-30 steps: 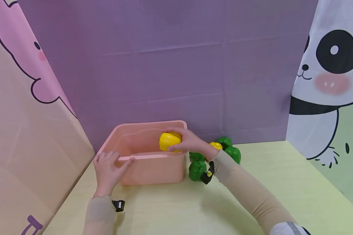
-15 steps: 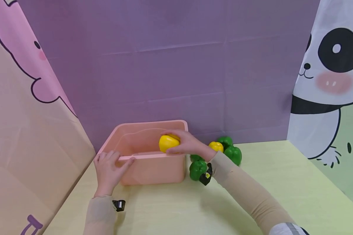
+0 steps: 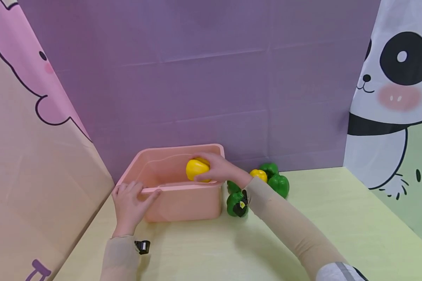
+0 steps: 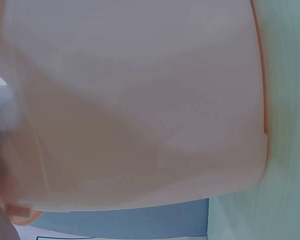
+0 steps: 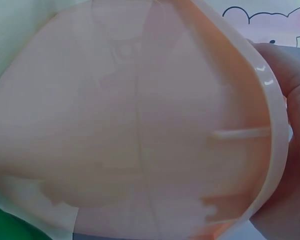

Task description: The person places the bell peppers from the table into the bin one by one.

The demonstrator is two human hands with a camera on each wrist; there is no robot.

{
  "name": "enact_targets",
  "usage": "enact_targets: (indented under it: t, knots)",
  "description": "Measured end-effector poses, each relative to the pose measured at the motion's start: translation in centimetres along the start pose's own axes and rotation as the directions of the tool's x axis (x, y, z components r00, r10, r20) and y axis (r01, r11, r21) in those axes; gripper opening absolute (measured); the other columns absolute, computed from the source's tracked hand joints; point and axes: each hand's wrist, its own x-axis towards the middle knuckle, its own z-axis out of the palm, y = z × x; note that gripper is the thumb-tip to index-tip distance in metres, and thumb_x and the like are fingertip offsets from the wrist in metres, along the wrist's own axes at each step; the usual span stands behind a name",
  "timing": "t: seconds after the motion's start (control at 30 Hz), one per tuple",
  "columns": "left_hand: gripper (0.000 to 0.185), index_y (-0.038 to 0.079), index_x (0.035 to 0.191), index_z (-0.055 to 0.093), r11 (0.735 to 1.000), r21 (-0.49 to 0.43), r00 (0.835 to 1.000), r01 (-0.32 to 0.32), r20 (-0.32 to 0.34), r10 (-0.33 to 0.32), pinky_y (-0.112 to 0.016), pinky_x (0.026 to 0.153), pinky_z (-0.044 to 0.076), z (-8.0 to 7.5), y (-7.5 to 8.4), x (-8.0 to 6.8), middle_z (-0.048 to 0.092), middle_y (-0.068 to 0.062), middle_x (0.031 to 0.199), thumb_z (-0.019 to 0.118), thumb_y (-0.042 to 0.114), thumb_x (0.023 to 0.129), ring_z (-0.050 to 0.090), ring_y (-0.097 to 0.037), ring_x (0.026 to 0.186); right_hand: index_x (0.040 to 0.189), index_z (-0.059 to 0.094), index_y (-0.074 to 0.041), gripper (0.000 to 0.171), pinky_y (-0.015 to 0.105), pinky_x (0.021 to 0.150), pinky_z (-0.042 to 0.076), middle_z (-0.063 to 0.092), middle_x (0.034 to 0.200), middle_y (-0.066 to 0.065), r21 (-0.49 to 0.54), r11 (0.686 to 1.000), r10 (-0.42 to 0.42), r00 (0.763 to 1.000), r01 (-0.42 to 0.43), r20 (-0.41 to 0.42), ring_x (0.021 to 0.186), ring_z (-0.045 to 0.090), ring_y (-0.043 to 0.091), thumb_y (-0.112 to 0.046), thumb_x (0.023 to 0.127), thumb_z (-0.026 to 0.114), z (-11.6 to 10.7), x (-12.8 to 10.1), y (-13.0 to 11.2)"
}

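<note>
Nearest you, your left hand (image 3: pixel 130 205) grips the front rim of the pink plastic bin (image 3: pixel 183 203), thumb on the rim's edge and fingers curled over it. Just beyond, your right hand (image 3: pixel 219 168) is closed around a yellow bell pepper (image 3: pixel 196 169), holding it over the bin's open top, not yet let go. Behind and to the right of that wrist, three green bell peppers (image 3: pixel 278 183) and a second yellow pepper (image 3: pixel 258 175) lie on the pale green table (image 3: pixel 337 226), so most of the sorting looks undone.
</note>
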Motion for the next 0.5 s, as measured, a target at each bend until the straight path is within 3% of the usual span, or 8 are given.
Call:
enact_targets:
  t: [0.3, 0.5]
  knots:
    - [0.042, 0.013, 0.07, 0.052, 1.0, -0.006, 1.0, 0.015, 0.002, -0.015, -0.059, 0.095, 0.021, 0.0, -0.1, -0.1, 0.055, -0.003, 0.075, 0.076, 0.047, 0.074, 0.042, -0.028, 0.078, 0.131, 0.05, -0.013, 0.056, 0.029, 0.08, 0.046, 0.057, 0.112, 0.001, 0.072, 0.995, 0.057, 0.995, -0.063, 0.086, 0.091, 0.053, 0.019, -0.018, 0.081, 0.075, -0.1, 0.7, -0.6]
    - [0.044, 0.013, 0.069, 0.051, 1.0, -0.01, 1.0, 0.001, -0.01, -0.001, -0.059, 0.094, 0.021, 0.0, 0.0, 0.0, 0.055, -0.003, 0.075, 0.075, 0.049, 0.075, 0.042, -0.029, 0.077, 0.125, 0.051, -0.015, 0.051, 0.029, 0.081, 0.044, 0.055, 0.106, 0.001, 0.044, 0.995, 0.08, 0.978, -0.09, 0.193, 0.093, 0.053, 0.018, -0.015, 0.08, 0.074, -0.3, 1.4, -0.6]
